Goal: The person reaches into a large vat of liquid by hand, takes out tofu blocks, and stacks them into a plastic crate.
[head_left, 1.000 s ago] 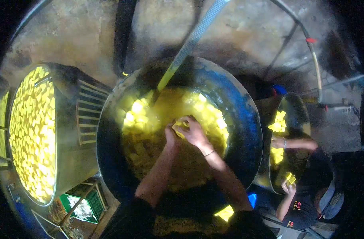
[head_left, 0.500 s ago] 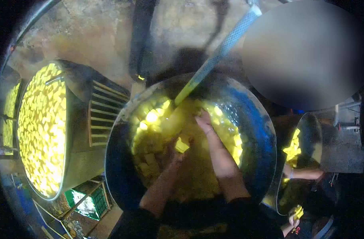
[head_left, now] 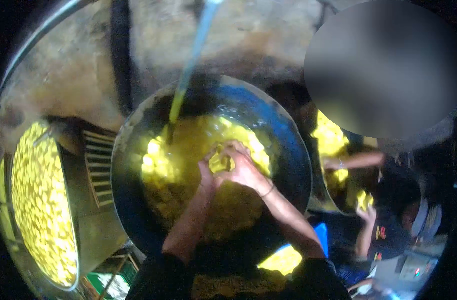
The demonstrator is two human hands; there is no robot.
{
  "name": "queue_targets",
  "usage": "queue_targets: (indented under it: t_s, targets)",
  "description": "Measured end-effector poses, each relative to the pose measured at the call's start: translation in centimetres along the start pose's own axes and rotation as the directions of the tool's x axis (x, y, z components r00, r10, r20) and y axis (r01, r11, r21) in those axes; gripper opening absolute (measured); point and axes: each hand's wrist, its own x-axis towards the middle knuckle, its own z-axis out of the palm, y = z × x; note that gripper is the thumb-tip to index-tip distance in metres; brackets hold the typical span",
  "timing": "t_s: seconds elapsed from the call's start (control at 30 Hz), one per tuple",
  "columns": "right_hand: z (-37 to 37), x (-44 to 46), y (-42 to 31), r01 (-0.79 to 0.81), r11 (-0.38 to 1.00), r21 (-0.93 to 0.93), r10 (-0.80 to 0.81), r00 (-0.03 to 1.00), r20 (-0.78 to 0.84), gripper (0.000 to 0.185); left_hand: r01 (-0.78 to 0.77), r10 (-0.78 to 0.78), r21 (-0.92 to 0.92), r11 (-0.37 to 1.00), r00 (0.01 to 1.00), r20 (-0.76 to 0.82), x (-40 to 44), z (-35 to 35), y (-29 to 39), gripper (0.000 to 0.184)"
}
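Yellow tofu blocks (head_left: 220,162) are cupped between my two hands over a large round vat (head_left: 119,192) of cloudy yellow liquid. My left hand (head_left: 207,175) curls around them from the left. Opposite it, my right hand (head_left: 242,171) bends its fingers over the top and right side. How many blocks I hold is hard to make out. More tofu blocks (head_left: 158,162) lie in the liquid at the vat's left side, and others (head_left: 256,147) gather along its right side. A blue hose (head_left: 192,62) with a yellowed lower end dips into the liquid.
A big tub (head_left: 77,240) full of yellow blocks stands at the left beside a slatted wooden rack (head_left: 99,167). Below it is a green crate (head_left: 101,282). On the right, a co-worker's raised hand (head_left: 369,215) holds a yellow piece; the other hand (head_left: 333,164) is among blocks.
My right hand has come back from the vat's far side to meet my left hand around the blocks. The view has swung, so the vat appears further left.
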Motion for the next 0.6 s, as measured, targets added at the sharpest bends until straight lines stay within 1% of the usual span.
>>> queue_targets:
  t_s: [0.03, 0.07, 0.1, 0.13, 0.17, 0.2, 0.23, 0.27, 0.3, 0.33, 0.4, 0.43, 0.47, 0.5, 0.53, 0.57, 0.6]
  targets:
    - [-0.5, -0.8, 0.6, -0.066, 0.996, -0.059, 0.065, 0.998, -0.022, 0.081, 0.072, -0.082, -0.194, 0.978, 0.995, -0.049, -1.1, 2.3, -0.8, 0.05]
    - [-1.4, -2.2, 1.2, -0.085, 0.994, -0.064, 0.084, 0.996, -0.018, 0.092, 0.103, -0.097, -0.152, 0.983, 0.994, 0.044, -2.0, 4.5, -1.2, 0.044]
    - [-2.7, -3.6, 1.3, -0.077, 0.997, -0.032, 0.076, 0.997, -0.018, 0.093, 0.126, -0.111, -0.106, 0.986, 0.985, 0.136, -3.0, 6.9, -1.5, 0.038]
    - [-3.8, -5.4, 1.3, -0.077, 0.997, 0.006, 0.077, 0.997, -0.017, 0.093, 0.166, -0.154, -0.079, 0.983, 0.978, 0.144, -5.6, 10.3, -1.5, 0.038]
    - [-5.1, -7.4, 1.5, -0.084, 0.99, 0.117, 0.081, 0.996, 0.029, 0.093, 0.188, -0.188, -0.02, 0.982, 0.982, 0.015, -8.8, 14.2, -1.4, 0.039]
    - [-6.3, -9.5, 1.3, -0.065, 0.987, 0.146, 0.076, 0.994, -0.073, 0.08, 0.219, -0.213, 0.045, 0.975, 0.97, -0.114, -10.6, 16.4, -2.5, 0.04]
    - [-7.8, -11.9, 0.9, -0.024, 0.967, 0.253, 0.055, 0.992, -0.113, 0.073, 0.19, -0.201, 0.073, 0.979, 0.962, 0.188, -10.3, 15.8, -4.9, 0.047]
    - [-9.3, -14.7, 0.4, 0.018, 0.935, 0.354, 0.041, 0.986, -0.159, 0.065, 0.237, -0.262, 0.13, 0.963, 0.938, 0.229, -11.9, 17.0, -6.4, 0.054]
    - [-10.9, -17.7, -0.8, 0.09, 0.915, 0.393, 0.014, 0.967, -0.254, 0.054, 0.277, -0.322, 0.192, 0.941, 0.908, 0.268, -13.6, 18.4, -7.8, 0.062]
    - [-12.4, -20.9, -1.9, 0.044, 0.91, 0.412, 0.074, 0.961, -0.267, 0.055, 0.36, -0.411, 0.208, 0.909, 0.857, 0.312, -14.5, 17.8, -9.7, 0.066]
    - [-13.0, -28.6, -3.1, 0.005, 0.791, 0.612, 0.297, 0.871, -0.391, 0.056, 0.382, -0.48, 0.365, 0.849, 0.847, 0.229, -21.6, 22.2, -12.6, 0.072]
    - [-13.4, -32.3, -5.1, -0.04, 0.628, 0.777, 0.497, 0.789, -0.361, 0.055, 0.452, -0.597, 0.453, 0.768, 0.762, 0.25, -23.9, 23.2, -13.6, 0.074]
    - [-13.2, -36.1, -7.2, -0.039, 0.434, 0.9, 0.663, 0.69, -0.29, 0.055, 0.501, -0.698, 0.535, 0.68, 0.665, 0.265, -25.8, 23.3, -15.0, 0.078]
    - [-11.6, -40.2, -7.3, 0.022, 0.368, 0.93, 0.729, 0.614, -0.303, 0.054, 0.224, -0.618, 0.712, 0.665, 0.701, 0.356, -25.9, 21.7, -16.2, 0.075]
    - [-9.0, -44.4, -6.9, 0.093, 0.306, 0.947, 0.787, 0.535, -0.307, 0.054, -0.11, -0.526, 0.83, 0.546, 0.727, 0.442, -25.9, 20.0, -17.3, 0.074]
    - [-5.8, -48.3, -7.0, 0.113, 0.196, 0.974, 0.912, 0.343, -0.223, 0.053, -0.384, -0.426, 0.847, 0.366, 0.74, 0.52, -26.0, 18.4, -18.5, 0.073]
    - [-2.4, -51.6, -7.2, 0.155, 0.088, 0.984, 0.983, 0.147, -0.111, 0.052, -0.662, -0.329, 0.717, 0.219, 0.641, 0.693, -25.6, 17.2, -18.9, 0.076]
